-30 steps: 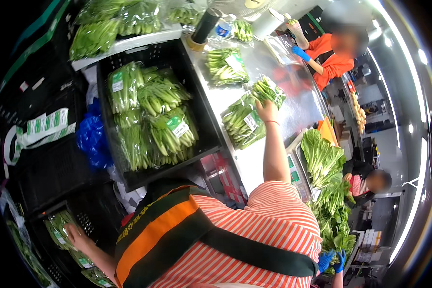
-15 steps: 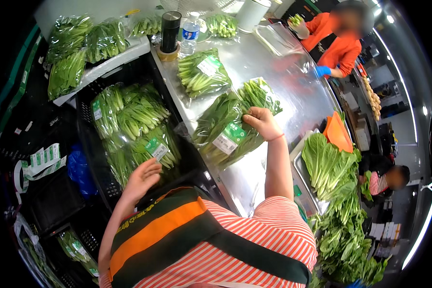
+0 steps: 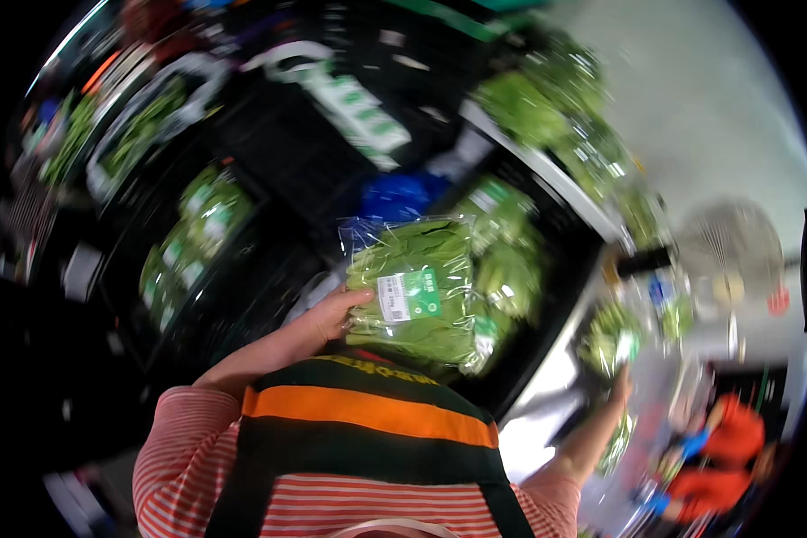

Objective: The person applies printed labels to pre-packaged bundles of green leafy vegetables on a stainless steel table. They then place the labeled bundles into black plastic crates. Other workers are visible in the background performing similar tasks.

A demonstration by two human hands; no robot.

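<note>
My left hand (image 3: 339, 309) is closed on the edge of a clear bag of leafy greens (image 3: 412, 332), its thumb over the front. The bag is held up before my chest, and a green and white label faces me. Out to the right, my right hand (image 3: 622, 386) reaches over the steel table (image 3: 547, 386) and is at the lower edge of another bag of greens (image 3: 605, 341). Its fingers are blurred, so whether they grip that bag cannot be told. Behind the held bag, several bagged greens (image 3: 511, 278) lie in a black crate (image 3: 569, 278).
More bagged greens (image 3: 538, 99) rest on a white ledge (image 3: 547, 166) at the back. A blue plastic bag (image 3: 399, 193) and a strip of labels (image 3: 354, 112) lie beyond. Left is another crate of bagged greens (image 3: 202, 224). People in orange (image 3: 722, 457) stand at the far right.
The view has swung left. My left hand, earlier beside the crate's bags, now holds a bag of greens up. My right hand is still over the table, now by a different part of it.
</note>
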